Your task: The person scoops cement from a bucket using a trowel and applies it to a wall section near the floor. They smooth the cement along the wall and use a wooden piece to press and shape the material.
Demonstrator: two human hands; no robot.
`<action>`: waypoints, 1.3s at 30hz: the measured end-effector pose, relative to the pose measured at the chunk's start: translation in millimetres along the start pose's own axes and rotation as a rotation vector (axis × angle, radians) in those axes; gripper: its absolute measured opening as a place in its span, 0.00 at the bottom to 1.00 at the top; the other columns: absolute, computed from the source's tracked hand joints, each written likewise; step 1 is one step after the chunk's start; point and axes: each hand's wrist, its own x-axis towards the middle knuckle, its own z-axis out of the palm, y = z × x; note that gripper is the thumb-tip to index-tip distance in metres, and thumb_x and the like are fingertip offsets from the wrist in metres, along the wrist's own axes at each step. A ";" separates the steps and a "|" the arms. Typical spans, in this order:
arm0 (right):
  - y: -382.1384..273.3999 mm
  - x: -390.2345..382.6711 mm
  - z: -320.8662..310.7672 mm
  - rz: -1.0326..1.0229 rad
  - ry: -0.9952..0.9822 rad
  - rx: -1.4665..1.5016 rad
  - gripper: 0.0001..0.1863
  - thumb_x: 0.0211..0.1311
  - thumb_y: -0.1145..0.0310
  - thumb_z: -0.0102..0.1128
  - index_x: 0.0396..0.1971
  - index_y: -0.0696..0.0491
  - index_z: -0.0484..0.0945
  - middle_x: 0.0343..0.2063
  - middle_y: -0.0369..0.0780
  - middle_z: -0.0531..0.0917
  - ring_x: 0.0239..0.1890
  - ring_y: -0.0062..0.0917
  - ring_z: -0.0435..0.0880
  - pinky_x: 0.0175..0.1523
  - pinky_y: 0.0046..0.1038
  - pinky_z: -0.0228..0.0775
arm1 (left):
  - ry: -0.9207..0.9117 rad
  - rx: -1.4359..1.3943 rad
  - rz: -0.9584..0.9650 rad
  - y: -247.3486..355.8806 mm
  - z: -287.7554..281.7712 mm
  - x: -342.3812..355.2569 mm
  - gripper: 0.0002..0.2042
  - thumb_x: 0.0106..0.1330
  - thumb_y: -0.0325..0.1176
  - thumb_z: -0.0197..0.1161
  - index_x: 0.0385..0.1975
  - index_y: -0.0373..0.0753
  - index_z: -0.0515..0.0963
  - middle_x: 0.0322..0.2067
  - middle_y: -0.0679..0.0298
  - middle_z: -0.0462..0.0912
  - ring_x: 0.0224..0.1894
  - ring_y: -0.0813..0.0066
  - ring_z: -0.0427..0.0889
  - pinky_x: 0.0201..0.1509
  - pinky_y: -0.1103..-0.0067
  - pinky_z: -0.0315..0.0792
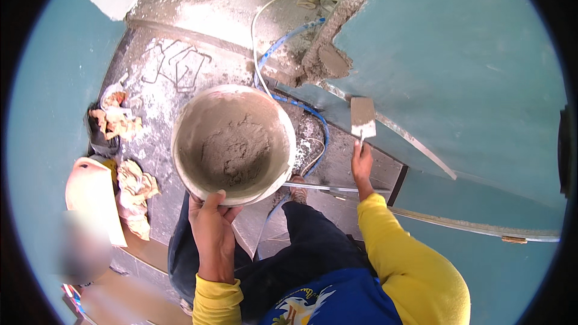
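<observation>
A round, pale bucket (182,162) with grey mortar (238,147) in its bottom is tilted so that I look into it. My left hand (212,222) grips its near rim, the thumb over the edge and the fingers beneath. Off to the right, my right hand (362,165) is closed round the handle of a trowel (363,117). Its squarish blade points away from me, with grey mortar on the far part and a whitish near part. The blade is close to the blue-green wall (457,78) on the right.
Rough mortar (328,60) coats the broken wall end ahead. A blue hose (322,126) and a white cable (256,36) cross the dusty floor near my feet. Crumpled paper (135,189) and bent wire (177,66) lie at the left. A blurred patch hides part of the lower left.
</observation>
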 end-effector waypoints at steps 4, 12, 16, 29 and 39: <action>35.7 -27.7 17.8 0.191 -0.158 -0.112 0.26 0.76 0.46 0.60 0.48 0.58 0.77 0.33 0.54 0.86 0.31 0.45 0.87 0.40 0.43 0.77 | -0.044 -0.090 0.041 37.9 -3.5 12.8 0.17 0.69 0.22 0.61 0.56 0.41 0.74 0.45 0.60 0.86 0.39 0.67 0.91 0.37 0.73 0.89; -62.0 -34.1 39.7 0.301 -0.479 -0.002 0.25 0.64 0.58 0.72 0.55 0.57 0.78 0.28 0.46 0.86 0.21 0.32 0.85 0.28 0.37 0.80 | -0.048 -0.270 0.158 150.9 -15.6 79.5 0.19 0.68 0.22 0.62 0.59 0.40 0.74 0.50 0.59 0.85 0.48 0.62 0.89 0.49 0.66 0.90; -116.4 -46.9 -42.6 0.256 -0.460 -0.386 0.25 0.63 0.59 0.71 0.55 0.58 0.78 0.29 0.47 0.87 0.23 0.34 0.87 0.30 0.38 0.81 | 0.028 -0.249 0.089 196.2 -26.3 156.1 0.23 0.66 0.21 0.61 0.63 0.39 0.73 0.53 0.57 0.82 0.48 0.65 0.88 0.44 0.69 0.88; -306.2 -143.2 -94.0 0.981 -0.510 -0.235 0.23 0.65 0.63 0.69 0.56 0.58 0.77 0.28 0.42 0.83 0.23 0.30 0.84 0.27 0.38 0.78 | 0.075 -0.032 -0.066 240.7 -43.1 208.2 0.32 0.66 0.21 0.59 0.73 0.39 0.64 0.62 0.52 0.76 0.52 0.57 0.87 0.41 0.69 0.90; -369.5 -121.5 -45.2 1.141 -0.395 0.238 0.15 0.70 0.68 0.63 0.52 0.56 0.75 0.25 0.40 0.79 0.22 0.27 0.80 0.24 0.34 0.75 | -0.233 0.222 -0.070 332.2 117.4 327.0 0.27 0.66 0.25 0.63 0.67 0.42 0.69 0.56 0.58 0.80 0.49 0.68 0.85 0.43 0.68 0.86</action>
